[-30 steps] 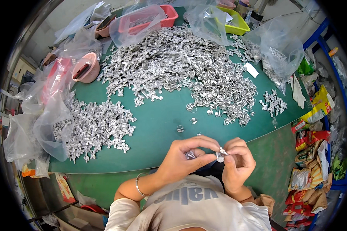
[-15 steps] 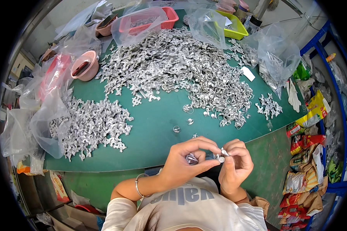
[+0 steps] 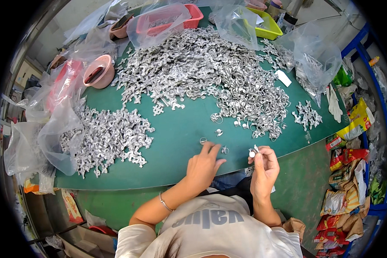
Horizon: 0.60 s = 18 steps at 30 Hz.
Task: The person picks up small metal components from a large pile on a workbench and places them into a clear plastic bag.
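My right hand (image 3: pixel 264 172), raised at the table's near edge, pinches a small silver metal part with a round disc (image 3: pixel 252 154) between thumb and fingers. My left hand (image 3: pixel 203 167) is over the green tabletop, its fingers stretched forward and thumb apart. Its fingertips are beside a loose silver ring piece (image 3: pixel 203 140); whether they touch it I cannot tell. A second ring piece (image 3: pixel 225 150) lies just right of those fingers, and another small silver part (image 3: pixel 219 132) lies farther off. Beyond them spreads a heap of silver ring pieces (image 3: pixel 256 101).
A large heap of knobbly silver parts (image 3: pixel 176 64) covers the table's far middle, with a smaller pile (image 3: pixel 112 137) at left. Around them stand a pink tub (image 3: pixel 99 79), a red basket (image 3: pixel 195 16), a yellow-green basket (image 3: pixel 268 31) and clear plastic bags (image 3: pixel 58 137). A white glove (image 3: pixel 333 104) lies right.
My left hand has left the right hand and moved forward over the table, no longer curled round the silver pieces. My right hand keeps its small part, slightly farther forward.
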Motion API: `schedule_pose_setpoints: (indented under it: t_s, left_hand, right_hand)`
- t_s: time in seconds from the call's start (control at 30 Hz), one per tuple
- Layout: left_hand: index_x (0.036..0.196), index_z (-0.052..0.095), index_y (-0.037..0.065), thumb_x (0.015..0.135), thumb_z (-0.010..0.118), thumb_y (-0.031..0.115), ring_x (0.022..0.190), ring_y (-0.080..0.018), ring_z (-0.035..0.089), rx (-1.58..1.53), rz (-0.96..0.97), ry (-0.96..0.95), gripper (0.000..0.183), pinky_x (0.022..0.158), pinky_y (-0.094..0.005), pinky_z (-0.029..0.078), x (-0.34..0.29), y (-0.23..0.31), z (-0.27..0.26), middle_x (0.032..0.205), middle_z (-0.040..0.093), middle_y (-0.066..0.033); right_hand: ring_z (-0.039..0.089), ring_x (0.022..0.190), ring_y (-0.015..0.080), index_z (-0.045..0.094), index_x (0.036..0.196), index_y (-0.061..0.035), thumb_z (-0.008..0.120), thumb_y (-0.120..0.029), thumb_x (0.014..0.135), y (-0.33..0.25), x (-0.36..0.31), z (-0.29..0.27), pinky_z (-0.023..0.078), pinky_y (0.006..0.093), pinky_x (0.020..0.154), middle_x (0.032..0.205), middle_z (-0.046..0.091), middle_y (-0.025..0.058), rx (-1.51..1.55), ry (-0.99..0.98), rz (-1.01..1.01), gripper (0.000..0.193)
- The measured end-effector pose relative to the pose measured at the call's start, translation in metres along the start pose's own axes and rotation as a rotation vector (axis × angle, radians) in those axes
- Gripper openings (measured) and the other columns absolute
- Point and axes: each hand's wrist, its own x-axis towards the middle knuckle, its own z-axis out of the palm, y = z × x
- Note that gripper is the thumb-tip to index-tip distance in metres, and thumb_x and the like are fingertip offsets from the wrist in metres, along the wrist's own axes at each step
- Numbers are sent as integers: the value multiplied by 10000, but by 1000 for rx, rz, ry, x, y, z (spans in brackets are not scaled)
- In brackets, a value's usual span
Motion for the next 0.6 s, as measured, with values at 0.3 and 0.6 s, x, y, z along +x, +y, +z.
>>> schedule_pose_setpoints:
  t_s: [0.3, 0.6]
  left_hand:
    - [947, 589, 50, 758, 655, 147, 602, -314, 577, 22, -36, 2, 223, 521, -389, 474, 13, -1, 26, 965, 551, -97]
    - [900, 604, 61, 756, 644, 46, 572, -219, 572, -123, 171, 179, 150, 514, -304, 468, 18, -6, 9, 905, 569, -77]
  right_hand:
    - [515, 763, 126, 501, 911, 3, 517, -84, 875, 19, 6, -6, 415, 244, 655, 1027, 505, 111, 53, -4, 87, 96]
    - [557, 838, 173, 477, 901, -10, 465, -48, 890, 27, 16, 4, 449, 262, 684, 1045, 548, 175, 139, -131, 266, 42]
